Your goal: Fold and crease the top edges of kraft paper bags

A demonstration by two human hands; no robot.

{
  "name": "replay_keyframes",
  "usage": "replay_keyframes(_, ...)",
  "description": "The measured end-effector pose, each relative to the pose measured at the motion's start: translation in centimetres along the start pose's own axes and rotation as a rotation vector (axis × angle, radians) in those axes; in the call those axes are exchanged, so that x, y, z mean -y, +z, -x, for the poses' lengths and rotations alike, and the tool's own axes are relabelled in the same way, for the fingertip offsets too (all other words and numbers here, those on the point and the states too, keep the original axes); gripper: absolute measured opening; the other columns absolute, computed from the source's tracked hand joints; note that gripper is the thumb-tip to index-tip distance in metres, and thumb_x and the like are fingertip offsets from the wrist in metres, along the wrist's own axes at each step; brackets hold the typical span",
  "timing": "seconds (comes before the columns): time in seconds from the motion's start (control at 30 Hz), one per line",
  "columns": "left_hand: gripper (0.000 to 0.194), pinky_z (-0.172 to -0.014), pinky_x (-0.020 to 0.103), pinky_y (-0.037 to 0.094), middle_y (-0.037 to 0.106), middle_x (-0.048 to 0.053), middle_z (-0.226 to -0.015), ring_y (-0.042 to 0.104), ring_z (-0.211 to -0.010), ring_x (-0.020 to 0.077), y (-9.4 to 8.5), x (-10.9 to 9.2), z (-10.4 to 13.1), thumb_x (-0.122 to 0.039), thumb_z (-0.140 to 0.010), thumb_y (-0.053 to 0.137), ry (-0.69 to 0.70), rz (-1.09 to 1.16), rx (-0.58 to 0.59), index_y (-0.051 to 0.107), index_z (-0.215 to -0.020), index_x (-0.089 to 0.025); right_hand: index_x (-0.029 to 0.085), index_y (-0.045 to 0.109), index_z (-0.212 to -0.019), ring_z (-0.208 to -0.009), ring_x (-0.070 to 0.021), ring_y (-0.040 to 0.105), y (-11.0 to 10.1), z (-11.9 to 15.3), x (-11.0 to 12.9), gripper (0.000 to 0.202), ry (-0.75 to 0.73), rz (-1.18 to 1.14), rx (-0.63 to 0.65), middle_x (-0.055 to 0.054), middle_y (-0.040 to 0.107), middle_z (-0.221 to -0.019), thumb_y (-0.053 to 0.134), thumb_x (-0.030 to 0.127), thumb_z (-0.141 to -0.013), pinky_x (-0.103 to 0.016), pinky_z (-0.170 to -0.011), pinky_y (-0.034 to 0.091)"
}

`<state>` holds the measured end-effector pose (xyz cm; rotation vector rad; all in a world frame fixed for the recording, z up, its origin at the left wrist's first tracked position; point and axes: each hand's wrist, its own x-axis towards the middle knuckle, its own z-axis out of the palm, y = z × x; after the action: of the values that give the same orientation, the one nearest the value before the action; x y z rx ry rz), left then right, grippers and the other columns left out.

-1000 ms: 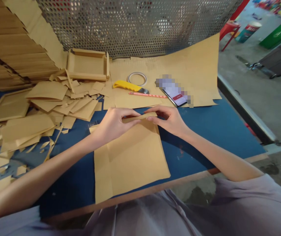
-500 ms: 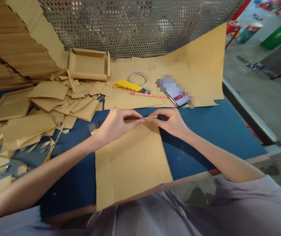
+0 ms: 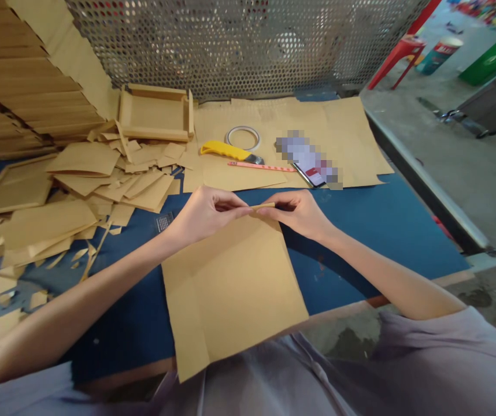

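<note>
The big brown paper [image 3: 343,136] at the back fell flat, and the held sheet [image 3: 230,289] turned a little.

Perforated metal screen [image 3: 239,46], concrete floor [image 3: 469,167]

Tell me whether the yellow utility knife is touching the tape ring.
Apart. The head view shows the yellow utility knife lying just in front of the tape ring, with a thin strip of brown paper visible between them.

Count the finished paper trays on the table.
2. One kraft-paper tray stands at the back against the perforated metal screen; another tray lies at the far left among paper offcuts. More may be hidden under the scraps.
</note>
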<state>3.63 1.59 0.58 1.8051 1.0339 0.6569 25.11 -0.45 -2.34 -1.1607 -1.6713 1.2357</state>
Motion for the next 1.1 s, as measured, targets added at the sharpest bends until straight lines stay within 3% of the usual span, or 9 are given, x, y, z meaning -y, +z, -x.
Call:
replay_keyframes(0.4,0.021,-0.067,0.023,0.058,0.077,0.004,-0.079,0.072,-0.074,0.0177,-0.65,0.38,-0.41,-0.038,-0.079,0.073,-0.093,0.056,0.088,0.078,-0.083,-0.017,0.023,0.077,-0.082,-0.085,-0.0181,0.07,-0.12,-0.13,0.26,0.019,0.019,-0.043,-0.057,-0.002,0.077,-0.088,0.07,0.041,-0.082,-0.03,-0.075,0.055)
replay_keyframes(0.7,0.019,-0.065,0.022,0.057,0.077,0.005,-0.081,0.072,-0.073,0.0171,-0.78,0.13,-0.58,-0.034,-0.079,0.073,-0.121,0.047,0.124,0.077,-0.083,-0.017,0.02,0.077,-0.083,-0.07,-0.0153,0.065,-0.33,0.2,0.48,0.03,0.075,0.059,0.009,-0.002,0.074,-0.08,0.066,0.048,-0.084,-0.027,-0.061,0.047)
replay_keyframes(1.1,0.014,-0.068,0.022,0.058,0.077,0.004,-0.078,0.072,-0.072,0.0161,-0.78,0.31,-0.65,-0.029,-0.077,0.073,-0.068,0.052,0.161,0.076,-0.082,-0.016,0.02,0.076,-0.086,-0.082,-0.0191,0.073,-0.24,0.03,-0.02,0.019,0.068,-0.058,-0.006,-0.004,0.078,-0.086,0.072,0.037,-0.079,-0.031,-0.074,0.056)
